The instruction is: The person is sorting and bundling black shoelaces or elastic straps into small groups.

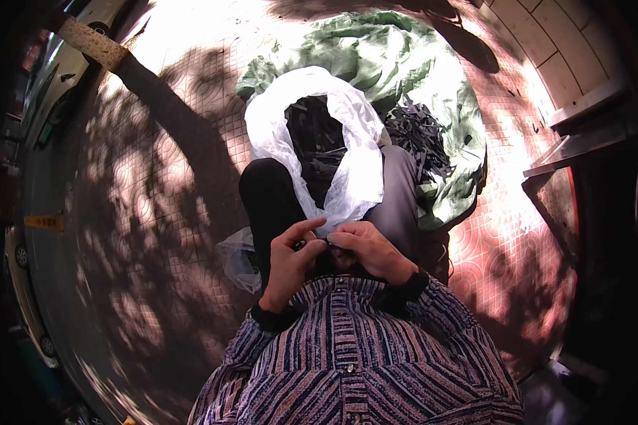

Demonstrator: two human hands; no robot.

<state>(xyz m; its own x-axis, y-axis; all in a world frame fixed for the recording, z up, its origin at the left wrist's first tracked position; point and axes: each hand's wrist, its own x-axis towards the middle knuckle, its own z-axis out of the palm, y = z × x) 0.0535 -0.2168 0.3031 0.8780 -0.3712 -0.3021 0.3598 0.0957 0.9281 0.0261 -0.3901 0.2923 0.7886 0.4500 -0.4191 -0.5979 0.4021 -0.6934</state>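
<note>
My left hand (290, 262) is in front of my lap, its index finger stretched out and its thumb bent toward the other hand. Its remaining fingers are curled, with a small dark bit showing among them. Close beside it, my right hand (371, 249) is closed in a pinch, thumb against fingers. What lies between the fingertips is too small to make out. Just beyond both hands, a white plastic bag (266, 117) stands open between my knees. Black strip-like pieces (315, 131) fill its inside.
A green sheet or sack (454, 85) spreads behind and right of the bag, with a heap of black strips (418, 138) on it. A clear plastic bag (239, 261) lies by my left leg. Patterned paving (149, 184) surrounds me; parked cars (57, 85) stand left.
</note>
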